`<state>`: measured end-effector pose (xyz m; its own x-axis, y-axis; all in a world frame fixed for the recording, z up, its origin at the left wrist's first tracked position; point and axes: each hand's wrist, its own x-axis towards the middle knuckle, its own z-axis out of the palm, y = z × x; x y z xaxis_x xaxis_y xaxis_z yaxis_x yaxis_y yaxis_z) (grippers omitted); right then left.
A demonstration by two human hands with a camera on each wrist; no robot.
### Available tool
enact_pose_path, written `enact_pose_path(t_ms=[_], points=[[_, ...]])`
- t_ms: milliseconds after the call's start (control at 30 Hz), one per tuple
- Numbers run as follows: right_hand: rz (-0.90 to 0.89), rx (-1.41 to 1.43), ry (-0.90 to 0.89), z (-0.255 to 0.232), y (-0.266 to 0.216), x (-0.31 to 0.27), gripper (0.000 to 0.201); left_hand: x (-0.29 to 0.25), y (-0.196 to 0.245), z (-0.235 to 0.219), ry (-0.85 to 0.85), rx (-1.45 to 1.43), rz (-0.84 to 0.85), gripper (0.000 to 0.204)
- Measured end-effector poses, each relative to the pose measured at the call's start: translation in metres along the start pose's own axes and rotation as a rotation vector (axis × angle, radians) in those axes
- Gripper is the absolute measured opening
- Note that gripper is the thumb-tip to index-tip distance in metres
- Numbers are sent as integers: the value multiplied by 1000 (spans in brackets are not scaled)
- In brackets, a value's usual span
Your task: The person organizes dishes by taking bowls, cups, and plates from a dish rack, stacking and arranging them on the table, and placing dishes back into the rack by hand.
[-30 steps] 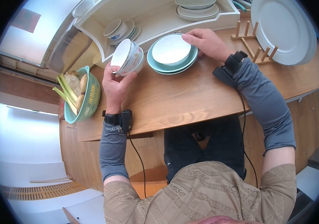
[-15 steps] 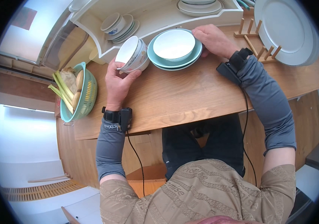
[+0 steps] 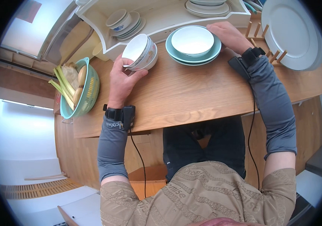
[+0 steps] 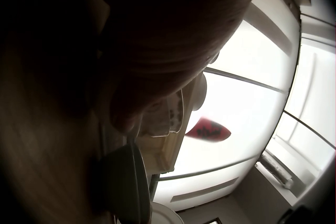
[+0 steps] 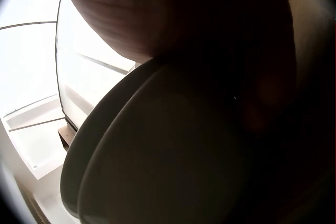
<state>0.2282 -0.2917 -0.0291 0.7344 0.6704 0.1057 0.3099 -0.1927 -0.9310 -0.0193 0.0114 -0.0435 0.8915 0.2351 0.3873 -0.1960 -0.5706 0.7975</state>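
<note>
Gripping tilted bowls (image 3: 141, 47), left hand (image 3: 121, 81) fingers curled | right hand (image 3: 230, 35) fingers cupping plates (image 3: 192, 56) | best level bowls, slide on desk (image 3: 191, 94) gently

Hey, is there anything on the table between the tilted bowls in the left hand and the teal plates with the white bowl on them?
Nothing visible. The left hand holds the stacked bowls tilted; only bare wooden table separates them from the teal plates, which the right hand grips at the far side.

Home kitchen: crockery shelf (image 3: 161, 19), plate rack (image 3: 260, 32), vegetable basket (image 3: 89, 94).
</note>
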Motion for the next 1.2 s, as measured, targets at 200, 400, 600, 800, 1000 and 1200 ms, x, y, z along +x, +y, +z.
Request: enact_pose_path(t_ms=[200, 400, 600, 800, 1000, 1200], points=[[-51, -18, 36, -1, -5, -4, 52, -3, 6, -2, -5, -112, -32, 46], [-28, -56, -40, -3, 4, 2, 52, -2, 9, -2, 41, -148, 30, 67], [-114, -169, 30, -3, -2, 3, 51, 0, 11, -4, 168, -168, 110, 68], [-194, -289, -19, -3, -13, 4, 53, 3, 3, -12, 273, -158, 78, 55], [-114, -348, -107, -13, -21, 16, 42, 7, -8, -15, 361, -164, 45, 50], [-269, -634, 40, -9, -37, 14, 34, 10, -11, -13, 421, -188, 21, 50]])
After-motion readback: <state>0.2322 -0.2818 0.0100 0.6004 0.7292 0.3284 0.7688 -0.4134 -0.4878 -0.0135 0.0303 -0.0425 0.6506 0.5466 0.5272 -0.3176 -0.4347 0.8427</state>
